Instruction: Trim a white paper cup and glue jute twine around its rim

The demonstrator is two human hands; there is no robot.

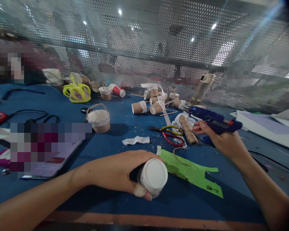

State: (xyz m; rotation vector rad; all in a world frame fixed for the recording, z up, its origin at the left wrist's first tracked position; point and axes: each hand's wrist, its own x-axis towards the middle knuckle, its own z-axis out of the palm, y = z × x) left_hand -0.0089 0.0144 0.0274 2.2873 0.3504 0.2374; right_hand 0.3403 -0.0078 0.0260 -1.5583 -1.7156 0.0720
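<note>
Left hand (121, 170) curls round upturned cup (155, 175), by green paper (195, 175); hard squeeze could dent it. Right hand (223, 141) grips glue gun (213, 120); careless swing could snag scissors (173, 138).

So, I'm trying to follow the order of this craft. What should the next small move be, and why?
I'd probably bring the blue glue gun closer to the white cup: the left hand holds the cup bottom up, and the right hand has the gun, but its nozzle is away from the cup, near the twine roll.
</note>
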